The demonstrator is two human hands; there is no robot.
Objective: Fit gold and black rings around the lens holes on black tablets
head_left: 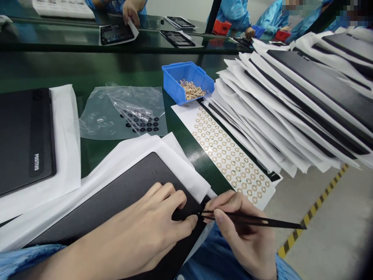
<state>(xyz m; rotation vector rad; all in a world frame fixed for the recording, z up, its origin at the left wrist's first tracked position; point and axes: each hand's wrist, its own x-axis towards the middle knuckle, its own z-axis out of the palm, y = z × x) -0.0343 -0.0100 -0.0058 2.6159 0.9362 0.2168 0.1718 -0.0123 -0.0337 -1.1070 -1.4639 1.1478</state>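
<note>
My right hand [244, 233] is closed around black tweezers [262, 221], whose tips point left to the edge of a black tablet back cover [131, 186]. My left hand [157, 221] lies on that cover with its fingers curled, pressing it near the same corner. One fingertip almost meets the tweezer tips; any small part between them is too hidden to make out. White paper sheets [116, 153] lie under the cover. To the right, closest to my right hand, is a white sheet with rows of gold ring-shaped stickers [233, 159].
A blue bin [175, 79] holds small gold pieces. Clear plastic film with black round pads [148, 124] lies left of it. Paper-interleaved covers [291, 105] form a tall stack at right. Another cover [23, 136] lies left. Across the bench, a co-worker's hand [131, 11] holds a panel.
</note>
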